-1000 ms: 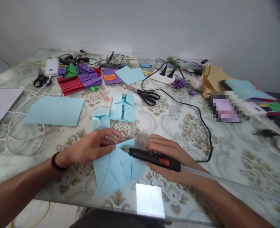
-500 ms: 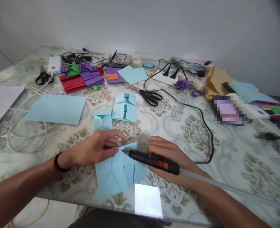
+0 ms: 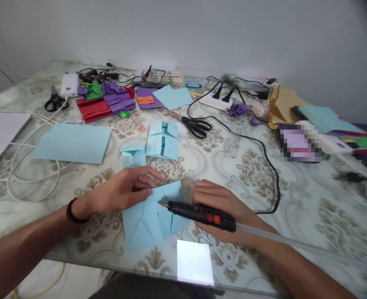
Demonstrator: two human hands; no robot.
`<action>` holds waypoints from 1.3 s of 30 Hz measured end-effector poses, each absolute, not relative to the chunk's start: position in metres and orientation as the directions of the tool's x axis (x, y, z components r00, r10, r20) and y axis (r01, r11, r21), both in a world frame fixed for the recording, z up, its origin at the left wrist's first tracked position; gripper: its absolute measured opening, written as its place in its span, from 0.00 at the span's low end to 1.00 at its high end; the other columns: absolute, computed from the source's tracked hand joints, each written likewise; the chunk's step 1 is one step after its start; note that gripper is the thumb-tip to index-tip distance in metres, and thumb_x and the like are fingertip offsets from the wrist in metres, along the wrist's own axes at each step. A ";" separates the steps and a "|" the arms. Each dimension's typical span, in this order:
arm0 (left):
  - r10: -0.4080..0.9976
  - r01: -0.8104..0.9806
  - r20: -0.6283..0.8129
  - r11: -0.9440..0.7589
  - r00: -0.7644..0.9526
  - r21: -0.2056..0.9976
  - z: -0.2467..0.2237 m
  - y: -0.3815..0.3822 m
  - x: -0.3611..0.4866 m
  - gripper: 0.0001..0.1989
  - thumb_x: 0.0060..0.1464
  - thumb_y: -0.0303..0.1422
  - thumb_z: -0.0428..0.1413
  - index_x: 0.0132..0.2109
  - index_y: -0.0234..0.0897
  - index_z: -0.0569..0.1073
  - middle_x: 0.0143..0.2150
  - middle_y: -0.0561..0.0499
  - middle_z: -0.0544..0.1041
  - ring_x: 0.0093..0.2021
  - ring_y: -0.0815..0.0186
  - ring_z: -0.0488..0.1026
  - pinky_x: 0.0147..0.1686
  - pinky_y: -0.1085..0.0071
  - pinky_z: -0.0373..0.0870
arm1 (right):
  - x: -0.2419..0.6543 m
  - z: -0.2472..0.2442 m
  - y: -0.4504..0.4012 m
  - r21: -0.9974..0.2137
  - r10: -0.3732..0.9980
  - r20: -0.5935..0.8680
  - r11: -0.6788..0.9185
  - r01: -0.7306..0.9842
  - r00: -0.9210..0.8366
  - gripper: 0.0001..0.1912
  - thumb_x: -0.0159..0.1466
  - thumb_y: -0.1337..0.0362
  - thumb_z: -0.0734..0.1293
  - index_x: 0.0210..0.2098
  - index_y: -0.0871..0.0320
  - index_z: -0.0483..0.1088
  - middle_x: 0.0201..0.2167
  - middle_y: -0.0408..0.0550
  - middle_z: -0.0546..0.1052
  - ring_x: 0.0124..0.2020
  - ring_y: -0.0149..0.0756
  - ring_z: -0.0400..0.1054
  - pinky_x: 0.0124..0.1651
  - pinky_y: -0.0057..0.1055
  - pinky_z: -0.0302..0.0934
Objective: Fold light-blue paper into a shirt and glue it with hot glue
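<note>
My right hand (image 3: 216, 203) is wrapped round a black glue gun (image 3: 202, 215), whose tip points left over a folded light blue paper (image 3: 143, 222). A clear glue stick (image 3: 280, 238) runs out of the gun's back. My left hand (image 3: 129, 189) has thumb and fingers on the upper left part of that paper, with the thumb and index finger apart; its lower fingers are curled and partly hidden. Just beyond lie a folded light blue piece (image 3: 133, 158) and another (image 3: 162, 145).
Black scissors (image 3: 197, 126), a clear ruler (image 3: 233, 143) and a black cable (image 3: 272, 166) lie beyond my hands. A flat blue sheet (image 3: 73, 143) and white cable are at left. Coloured folded papers (image 3: 94, 110) and a power strip (image 3: 216, 101) stand farther back.
My left hand has shifted slightly left along with the folded blue paper. The gun's tip is a little lower on the paper.
</note>
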State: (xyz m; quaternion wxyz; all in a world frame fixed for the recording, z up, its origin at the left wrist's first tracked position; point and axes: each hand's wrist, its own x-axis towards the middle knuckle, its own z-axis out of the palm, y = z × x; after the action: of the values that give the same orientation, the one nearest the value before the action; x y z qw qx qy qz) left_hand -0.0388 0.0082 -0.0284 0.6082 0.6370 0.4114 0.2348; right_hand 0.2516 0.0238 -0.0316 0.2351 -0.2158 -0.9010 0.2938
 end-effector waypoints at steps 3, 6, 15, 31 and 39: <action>0.814 0.221 -0.194 0.083 0.548 0.972 -0.027 0.010 -0.040 0.14 0.65 0.31 0.57 0.56 0.39 0.72 0.43 0.48 0.82 0.44 0.62 0.80 0.41 0.69 0.74 | 0.252 -0.030 0.023 -0.635 0.527 0.271 0.727 0.262 -0.806 0.11 0.64 0.65 0.66 0.30 0.53 0.58 0.25 0.43 0.67 0.28 0.37 0.60 0.34 0.35 0.54; 0.816 0.204 -0.189 0.088 0.547 0.975 -0.025 0.012 -0.041 0.13 0.65 0.30 0.56 0.56 0.40 0.72 0.42 0.50 0.82 0.41 0.64 0.79 0.37 0.72 0.72 | 0.252 -0.027 0.022 -0.638 0.525 0.247 0.721 0.271 -0.814 0.10 0.65 0.66 0.66 0.30 0.53 0.59 0.25 0.43 0.68 0.29 0.38 0.61 0.35 0.35 0.55; 0.841 0.236 -0.176 0.059 0.511 0.970 -0.025 0.017 -0.047 0.15 0.64 0.30 0.58 0.57 0.39 0.72 0.39 0.52 0.78 0.37 0.68 0.75 0.33 0.75 0.67 | 0.253 -0.028 0.022 -0.640 0.505 0.247 0.726 0.251 -0.827 0.10 0.64 0.64 0.65 0.30 0.53 0.57 0.24 0.41 0.65 0.27 0.36 0.59 0.35 0.35 0.54; 0.880 0.224 -0.115 0.011 0.460 0.975 -0.020 0.024 -0.053 0.13 0.63 0.32 0.60 0.54 0.38 0.75 0.39 0.50 0.79 0.35 0.69 0.73 0.31 0.77 0.66 | 0.255 -0.028 0.023 -0.633 0.485 0.226 0.733 0.251 -0.845 0.12 0.64 0.64 0.65 0.28 0.52 0.56 0.23 0.41 0.66 0.27 0.37 0.61 0.34 0.35 0.53; 0.893 0.204 -0.118 0.030 0.435 0.979 -0.019 0.027 -0.056 0.14 0.62 0.34 0.62 0.54 0.37 0.76 0.37 0.50 0.79 0.32 0.70 0.72 0.29 0.77 0.66 | 0.255 -0.027 0.024 -0.630 0.482 0.231 0.736 0.248 -0.845 0.11 0.64 0.65 0.65 0.28 0.53 0.58 0.23 0.41 0.66 0.27 0.36 0.61 0.33 0.34 0.54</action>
State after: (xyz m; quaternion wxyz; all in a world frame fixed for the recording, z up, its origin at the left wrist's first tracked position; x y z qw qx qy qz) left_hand -0.0558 0.0270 -0.0185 0.5692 0.6272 0.4370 0.3027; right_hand 0.2550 0.0235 -0.0266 0.1935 -0.2002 -0.9114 0.3030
